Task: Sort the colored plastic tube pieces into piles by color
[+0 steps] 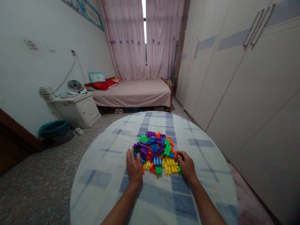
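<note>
A heap of plastic building blocks [154, 148] in purple, blue, green, orange, yellow and red lies on the round table, between my two hands. My left hand [134, 165] rests against the heap's left side, fingers apart and bent around its edge, near purple and blue pieces. On the opposite side, my right hand [187, 164] touches the edge with curved fingers, close to an orange block [175, 155] and a green one [180, 170] partly hidden by it. Neither hand shows a block lifted off the heap. Yellow blocks [169, 165] sit at the front, between the hands.
A blue-and-white checked cloth [98, 178] covers the table [152, 200]. Beyond stands a bed [133, 92] with a pink sheet. At left are a white cabinet [87, 109] with a fan [75, 86] and a teal bin [53, 128]. Tall wardrobes [234, 93] line the right.
</note>
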Demonstrator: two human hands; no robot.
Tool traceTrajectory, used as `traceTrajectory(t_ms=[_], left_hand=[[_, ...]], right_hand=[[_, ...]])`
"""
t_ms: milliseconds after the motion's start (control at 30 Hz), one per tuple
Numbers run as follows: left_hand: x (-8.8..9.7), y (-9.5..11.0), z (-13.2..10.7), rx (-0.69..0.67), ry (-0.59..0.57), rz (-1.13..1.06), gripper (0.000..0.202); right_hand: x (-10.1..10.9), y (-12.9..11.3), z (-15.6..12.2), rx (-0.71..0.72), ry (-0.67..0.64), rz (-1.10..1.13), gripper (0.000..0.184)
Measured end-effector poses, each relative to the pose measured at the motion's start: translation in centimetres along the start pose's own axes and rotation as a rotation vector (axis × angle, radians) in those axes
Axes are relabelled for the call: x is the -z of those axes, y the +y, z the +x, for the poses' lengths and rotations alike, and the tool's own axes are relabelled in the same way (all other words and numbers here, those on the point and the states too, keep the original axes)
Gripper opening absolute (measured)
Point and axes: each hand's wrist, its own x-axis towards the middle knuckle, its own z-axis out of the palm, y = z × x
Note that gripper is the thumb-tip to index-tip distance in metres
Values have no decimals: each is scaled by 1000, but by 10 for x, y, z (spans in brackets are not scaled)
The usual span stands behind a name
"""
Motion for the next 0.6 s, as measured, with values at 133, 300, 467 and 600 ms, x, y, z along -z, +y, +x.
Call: traceTrajectory(t_ms=[133,300,467,600], left_hand=[[-11,8,3,6,8,-78,48],[0,4,10,14,-1,-102,46],[16,-13,24,15,8,-152,46],[19,-20,29,98,0,-218,49]], right_hand=[[0,1,0,-5,6,-11,33],[-1,5,1,-28,20,3,36],[-7,3,2,-116,50,33,54],[-21,-5,2,-73,53,19,61]])
